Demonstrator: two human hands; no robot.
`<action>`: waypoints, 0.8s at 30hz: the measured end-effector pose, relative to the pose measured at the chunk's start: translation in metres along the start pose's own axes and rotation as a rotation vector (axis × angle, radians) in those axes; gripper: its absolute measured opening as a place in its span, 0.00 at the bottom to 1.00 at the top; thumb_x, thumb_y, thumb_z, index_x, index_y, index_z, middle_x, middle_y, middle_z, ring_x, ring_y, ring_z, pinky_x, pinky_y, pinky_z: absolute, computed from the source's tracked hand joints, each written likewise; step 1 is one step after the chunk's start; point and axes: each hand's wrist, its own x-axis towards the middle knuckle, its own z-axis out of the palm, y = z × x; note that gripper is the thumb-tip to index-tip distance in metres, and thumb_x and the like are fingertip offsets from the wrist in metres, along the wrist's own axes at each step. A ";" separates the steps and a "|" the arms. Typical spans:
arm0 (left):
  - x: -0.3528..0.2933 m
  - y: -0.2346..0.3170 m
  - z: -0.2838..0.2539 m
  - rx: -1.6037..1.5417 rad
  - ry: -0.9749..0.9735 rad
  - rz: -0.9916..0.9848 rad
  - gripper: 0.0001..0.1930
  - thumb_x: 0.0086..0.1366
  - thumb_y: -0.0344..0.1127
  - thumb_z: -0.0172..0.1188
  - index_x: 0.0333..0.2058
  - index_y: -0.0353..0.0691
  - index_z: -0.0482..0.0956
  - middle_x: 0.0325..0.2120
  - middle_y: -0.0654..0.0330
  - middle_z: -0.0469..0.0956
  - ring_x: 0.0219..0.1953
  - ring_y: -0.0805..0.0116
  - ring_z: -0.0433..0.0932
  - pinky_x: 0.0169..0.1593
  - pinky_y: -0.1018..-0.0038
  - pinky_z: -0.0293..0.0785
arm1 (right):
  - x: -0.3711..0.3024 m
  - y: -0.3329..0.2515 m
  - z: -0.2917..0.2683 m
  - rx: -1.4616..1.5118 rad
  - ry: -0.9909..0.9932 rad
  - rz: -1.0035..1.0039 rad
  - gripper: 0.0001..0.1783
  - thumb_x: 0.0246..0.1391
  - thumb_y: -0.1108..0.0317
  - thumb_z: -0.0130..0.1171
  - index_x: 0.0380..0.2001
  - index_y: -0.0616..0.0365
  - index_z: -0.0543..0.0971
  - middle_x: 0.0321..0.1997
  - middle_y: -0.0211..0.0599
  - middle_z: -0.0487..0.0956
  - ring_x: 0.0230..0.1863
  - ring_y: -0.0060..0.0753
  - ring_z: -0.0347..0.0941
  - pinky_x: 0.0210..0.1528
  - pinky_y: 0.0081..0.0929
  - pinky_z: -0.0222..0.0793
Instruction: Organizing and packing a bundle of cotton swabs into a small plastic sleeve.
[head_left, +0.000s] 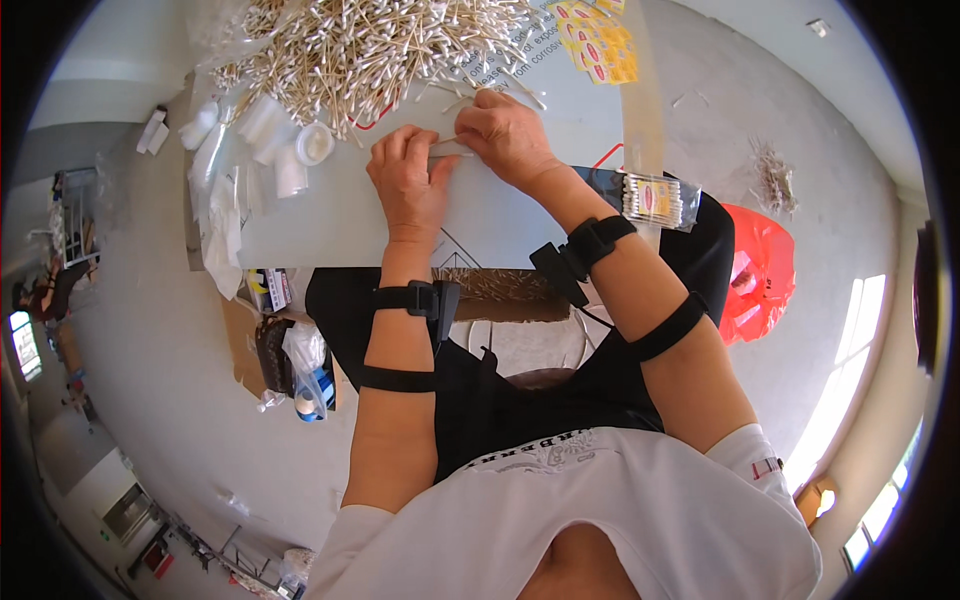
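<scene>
My left hand (408, 185) is closed above the light table sheet, its thumb and fingers pinched on cotton swabs (452, 154) lying crosswise between my hands. On their other end, my right hand (508, 138) is also closed, fingertips pinched together. How many swabs are held is hidden by the fingers. Just beyond both hands spreads a large loose heap of cotton swabs (370, 55) with white tips and pale sticks. Near my right forearm, a filled clear packet of swabs (655, 200) with a yellow label lies at the table's edge.
Yellow label cards (600, 45) lie at the far right of the table (320, 225). White cylindrical containers (290, 172) and clear plastic bags (222, 225) sit at its left. Below are an open cardboard box (242, 345) on the left and a red plastic bag (760, 270) on the right.
</scene>
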 end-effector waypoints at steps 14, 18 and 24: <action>-0.018 0.069 0.030 -0.405 -0.233 0.017 0.08 0.50 0.22 0.63 0.28 0.42 0.77 0.31 0.61 0.72 0.39 0.56 0.70 0.44 0.62 0.67 | -0.015 0.025 -0.056 -0.115 0.259 0.264 0.11 0.49 0.63 0.66 0.34 0.58 0.81 0.36 0.40 0.78 0.40 0.46 0.76 0.43 0.36 0.73; -0.013 0.072 0.035 -0.436 -0.236 0.017 0.08 0.49 0.24 0.65 0.28 0.42 0.76 0.32 0.61 0.72 0.40 0.55 0.70 0.44 0.61 0.67 | -0.002 0.050 -0.045 -0.306 0.182 0.194 0.07 0.50 0.64 0.63 0.29 0.54 0.78 0.36 0.40 0.76 0.42 0.48 0.74 0.43 0.40 0.72; -0.017 0.068 0.032 -0.424 -0.258 0.004 0.09 0.48 0.23 0.65 0.28 0.42 0.77 0.33 0.61 0.73 0.40 0.55 0.70 0.46 0.62 0.68 | -0.035 0.052 -0.066 -0.146 0.180 0.308 0.04 0.49 0.68 0.62 0.27 0.56 0.78 0.33 0.38 0.75 0.40 0.47 0.74 0.42 0.39 0.71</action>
